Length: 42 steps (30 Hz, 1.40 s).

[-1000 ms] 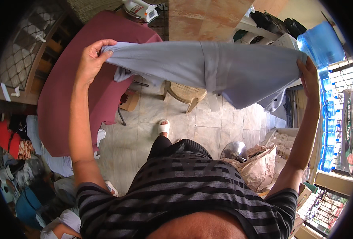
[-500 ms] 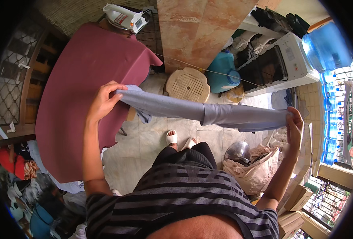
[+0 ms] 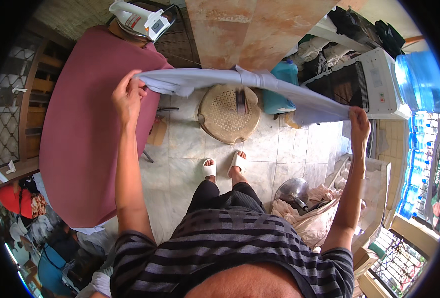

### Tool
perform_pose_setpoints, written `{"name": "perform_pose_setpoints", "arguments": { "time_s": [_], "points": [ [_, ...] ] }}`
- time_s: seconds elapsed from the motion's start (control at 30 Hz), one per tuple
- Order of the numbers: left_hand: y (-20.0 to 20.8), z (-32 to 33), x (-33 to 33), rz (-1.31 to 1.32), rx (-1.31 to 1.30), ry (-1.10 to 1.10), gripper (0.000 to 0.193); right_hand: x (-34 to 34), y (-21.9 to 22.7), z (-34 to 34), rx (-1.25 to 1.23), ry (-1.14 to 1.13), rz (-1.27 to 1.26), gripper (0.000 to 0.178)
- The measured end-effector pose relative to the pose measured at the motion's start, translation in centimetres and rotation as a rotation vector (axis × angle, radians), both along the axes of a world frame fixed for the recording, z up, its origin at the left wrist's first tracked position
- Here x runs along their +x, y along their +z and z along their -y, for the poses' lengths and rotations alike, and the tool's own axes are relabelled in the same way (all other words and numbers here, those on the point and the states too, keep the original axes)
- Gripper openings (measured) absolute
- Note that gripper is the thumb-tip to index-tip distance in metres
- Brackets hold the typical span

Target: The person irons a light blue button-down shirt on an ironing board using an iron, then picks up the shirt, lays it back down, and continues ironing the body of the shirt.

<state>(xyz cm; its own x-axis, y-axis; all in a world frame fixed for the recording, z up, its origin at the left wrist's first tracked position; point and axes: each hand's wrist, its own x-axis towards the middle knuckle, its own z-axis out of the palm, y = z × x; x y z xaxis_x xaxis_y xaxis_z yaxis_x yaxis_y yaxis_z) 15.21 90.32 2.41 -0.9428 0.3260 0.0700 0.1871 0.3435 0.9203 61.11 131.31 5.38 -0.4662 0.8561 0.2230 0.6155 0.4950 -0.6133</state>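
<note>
A light grey-blue cloth garment [image 3: 205, 78] is stretched in the air across my front, its middle bowed away from me and its lower edge blurred. I cannot make out what kind of garment it is. One end is pinched in my left hand [image 3: 129, 97], over the right edge of the table with the maroon cover [image 3: 88, 114]. My right hand [image 3: 360, 124] grips the other end, near the white appliance with a dark front panel. Both arms reach outward, and folds of cloth hang down between the hands.
Below the garment stands a round beige perforated stool [image 3: 225, 119], beside a blue jug [image 3: 283, 79]. A white iron [image 3: 139, 20] sits past the table's far end. At right are the white appliance [image 3: 379, 79], a water bottle [image 3: 421, 79] and a cloth bundle [image 3: 309, 218] with a metal lid [image 3: 292, 191].
Both hands have risen away from my body, carrying the garment farther out. Its middle has swung from sagging to bowed upward. My right foot has stepped forward, and more of the stool shows.
</note>
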Motion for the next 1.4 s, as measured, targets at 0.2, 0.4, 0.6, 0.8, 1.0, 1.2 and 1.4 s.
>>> {"name": "perform_pose_setpoints", "arguments": {
  "time_s": [0.2, 0.4, 0.6, 0.8, 1.0, 1.2, 1.4],
  "points": [
    [-10.4, 5.9, 7.1, 0.178, 0.457, 0.145, 0.024, 4.1, -11.5, 4.9, -0.107, -0.001, -0.031, 0.011],
    [-32.1, 6.7, 11.2, 0.616, 0.221, 0.56, 0.017, 4.1, -30.5, 8.0, -0.341, -0.03, 0.168, 0.015],
    [-41.3, 8.3, 12.3, 0.649, 0.085, 0.502, 0.017, 4.2, -36.9, 8.5, -0.381, -0.017, 0.298, 0.019],
    [-42.0, 9.4, 12.2, 0.675, 0.016, 0.46, 0.026, 2.5, -35.4, 8.4, -0.373, 0.219, 0.41, 0.019],
    [-41.1, 2.8, 19.9, 0.374, -0.188, 0.266, 0.058, -13.2, -36.2, 6.1, -0.289, 0.553, 0.046, 0.023],
    [-39.3, -4.5, 28.5, 0.878, 0.077, 0.391, 0.09, -26.6, -39.5, 5.4, 0.029, 0.725, 0.057, 0.033],
    [-39.9, -6.4, 29.4, 0.932, 0.029, 0.36, 0.092, -28.8, -41.1, 5.0, -0.032, 0.809, 0.191, 0.014]
  ]
}}
